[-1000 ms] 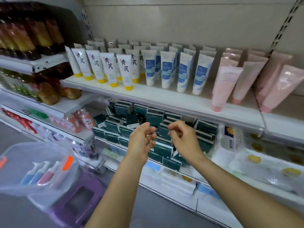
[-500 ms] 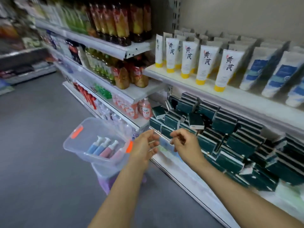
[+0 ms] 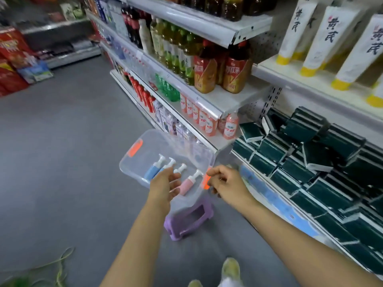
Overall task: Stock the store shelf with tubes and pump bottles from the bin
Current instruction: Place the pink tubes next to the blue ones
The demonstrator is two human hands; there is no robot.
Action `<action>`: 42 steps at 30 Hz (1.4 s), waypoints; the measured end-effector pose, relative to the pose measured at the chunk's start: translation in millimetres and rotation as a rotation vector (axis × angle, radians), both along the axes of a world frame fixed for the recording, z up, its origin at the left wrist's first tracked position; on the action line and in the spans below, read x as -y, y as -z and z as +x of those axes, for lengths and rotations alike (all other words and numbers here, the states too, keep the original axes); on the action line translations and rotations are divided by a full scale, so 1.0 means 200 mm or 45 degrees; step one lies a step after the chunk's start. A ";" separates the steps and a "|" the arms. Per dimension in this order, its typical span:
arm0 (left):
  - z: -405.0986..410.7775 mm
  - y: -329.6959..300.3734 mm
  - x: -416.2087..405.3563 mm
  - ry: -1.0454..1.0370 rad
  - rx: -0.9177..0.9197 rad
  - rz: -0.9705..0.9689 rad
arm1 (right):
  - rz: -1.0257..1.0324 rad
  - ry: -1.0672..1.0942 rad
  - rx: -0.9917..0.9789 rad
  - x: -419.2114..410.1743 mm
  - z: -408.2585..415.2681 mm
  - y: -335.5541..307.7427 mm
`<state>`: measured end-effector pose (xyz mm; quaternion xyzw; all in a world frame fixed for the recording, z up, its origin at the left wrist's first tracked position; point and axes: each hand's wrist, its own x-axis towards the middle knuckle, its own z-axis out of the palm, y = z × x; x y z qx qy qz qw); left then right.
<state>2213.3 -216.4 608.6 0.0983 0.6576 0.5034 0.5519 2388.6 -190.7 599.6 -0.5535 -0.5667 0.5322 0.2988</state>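
We see four pump bottles lying side by side on the floor of the clear plastic bin [image 3: 132, 162], two blue pump bottles [image 3: 152, 169] toward its left edge and a pink pump bottle [image 3: 187, 184] toward its right edge, the bin resting on a purple stool [image 3: 190, 220] in the aisle. Our left hand [image 3: 164, 186] hovers over the bin's near edge with fingers loosely spread, holding nothing, just beside the pink one. Our right hand [image 3: 226, 184], fingers loosely curled and empty, sits at the bin's orange right-hand latch [image 3: 205, 181], below the shelf of yellow-capped tubes [image 3: 323, 36].
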 end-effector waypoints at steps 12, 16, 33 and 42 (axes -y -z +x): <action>-0.37 0.41 -0.52 0.022 -0.194 -0.160 | -0.479 -0.151 0.107 -0.53 -0.47 0.46; -0.47 0.64 -0.72 0.049 -0.211 -0.240 | -0.678 -0.098 0.212 -0.70 -0.57 0.72; -0.53 1.59 -1.01 0.939 -0.859 -0.646 | -1.383 0.560 -0.004 -0.86 -0.81 1.67; -0.50 1.82 -0.98 1.363 -1.222 -0.693 | -1.245 0.545 0.128 -0.84 -0.81 1.91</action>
